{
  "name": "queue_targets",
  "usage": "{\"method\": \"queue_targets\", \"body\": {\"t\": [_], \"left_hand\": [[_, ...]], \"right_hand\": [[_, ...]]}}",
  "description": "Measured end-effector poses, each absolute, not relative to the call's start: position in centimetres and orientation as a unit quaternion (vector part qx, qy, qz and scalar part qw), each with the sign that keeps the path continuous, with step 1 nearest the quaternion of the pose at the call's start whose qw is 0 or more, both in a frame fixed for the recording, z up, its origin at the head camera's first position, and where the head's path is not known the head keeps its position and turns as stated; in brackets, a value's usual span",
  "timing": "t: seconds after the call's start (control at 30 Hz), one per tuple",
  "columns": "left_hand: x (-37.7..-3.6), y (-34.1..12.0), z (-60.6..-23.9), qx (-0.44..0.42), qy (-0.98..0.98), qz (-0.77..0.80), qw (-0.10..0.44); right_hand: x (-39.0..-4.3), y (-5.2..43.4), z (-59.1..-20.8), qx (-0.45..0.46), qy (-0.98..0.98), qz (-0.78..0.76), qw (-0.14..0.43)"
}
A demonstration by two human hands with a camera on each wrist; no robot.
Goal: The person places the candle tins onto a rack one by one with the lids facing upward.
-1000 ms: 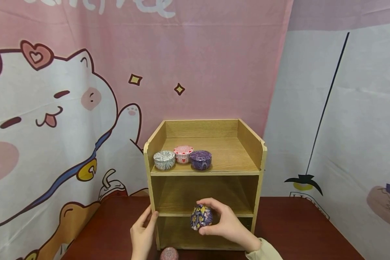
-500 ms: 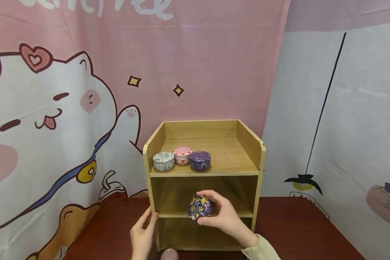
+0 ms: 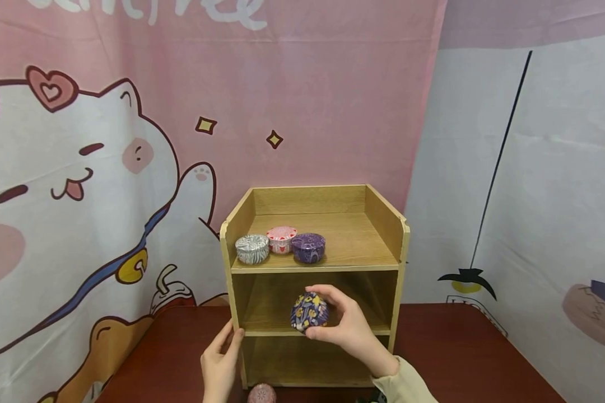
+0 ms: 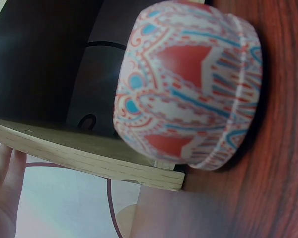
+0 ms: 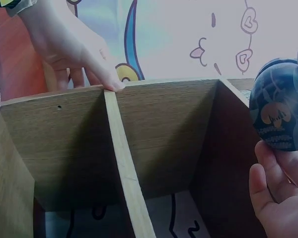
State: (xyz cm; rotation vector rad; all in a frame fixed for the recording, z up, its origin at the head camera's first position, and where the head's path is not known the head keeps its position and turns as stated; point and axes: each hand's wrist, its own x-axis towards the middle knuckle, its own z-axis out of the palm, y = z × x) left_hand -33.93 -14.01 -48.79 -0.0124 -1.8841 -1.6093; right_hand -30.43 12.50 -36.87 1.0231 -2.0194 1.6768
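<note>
My right hand holds a round dark-blue tin with yellow flowers between thumb and fingers, in front of the wooden shelf's middle compartment. The same tin is at the right of the right wrist view. My left hand rests at the left side of the wooden shelf, thumb on its front edge and fingers along its outer face. In the right wrist view the left hand shows its thumb near the divider's end. A red, white and blue patterned tin sits on the table by the shelf's foot.
On the top shelf board stand a zebra-striped tin, a pink tin with hearts and a purple tin, close together at the left. A dark object shows partly at the bottom edge. A printed cloth hangs behind.
My right hand has raised the flowered tin from about the middle board's level to in front of the middle compartment, its floral face turning. My left hand has stayed on the shelf's side.
</note>
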Motion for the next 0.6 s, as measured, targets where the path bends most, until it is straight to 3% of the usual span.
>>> {"method": "queue_targets", "body": {"t": [0.6], "left_hand": [[-34.1, -14.0, -48.9, 0.008, -0.724, -0.609, 0.323]], "right_hand": [[-30.0, 12.8, -35.3, 0.368, -0.682, 0.600, 0.198]]}}
